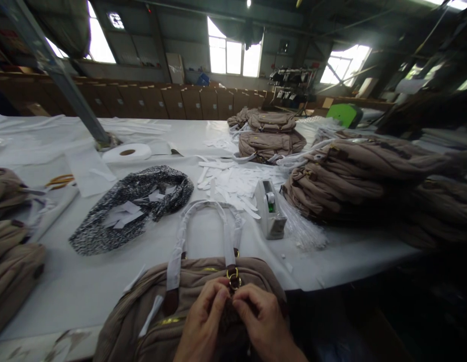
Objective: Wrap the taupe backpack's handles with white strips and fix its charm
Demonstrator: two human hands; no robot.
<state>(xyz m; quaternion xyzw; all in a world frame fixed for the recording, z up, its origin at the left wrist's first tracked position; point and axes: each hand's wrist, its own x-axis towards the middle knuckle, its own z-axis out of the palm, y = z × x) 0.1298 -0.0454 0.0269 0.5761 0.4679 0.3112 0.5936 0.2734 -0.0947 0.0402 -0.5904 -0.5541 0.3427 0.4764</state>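
A brown fabric handbag lies at the table's near edge, its two handles wrapped in white paper and stretched away from me. At the base of one handle hangs a gold ring. My left hand pinches just left of and below the ring, thumb against forefinger. From the other side my right hand pinches too, its fingertips almost meeting the left ones. Whatever lies between the fingertips is too small and covered to make out. A gold zip runs across the bag's front.
A tape dispenser stands beyond the bag, near white paper strips. Stacked brown bags rise at the right, with more bags at the left. A black-and-white knitted cloth holds paper pieces. A metal post stands behind.
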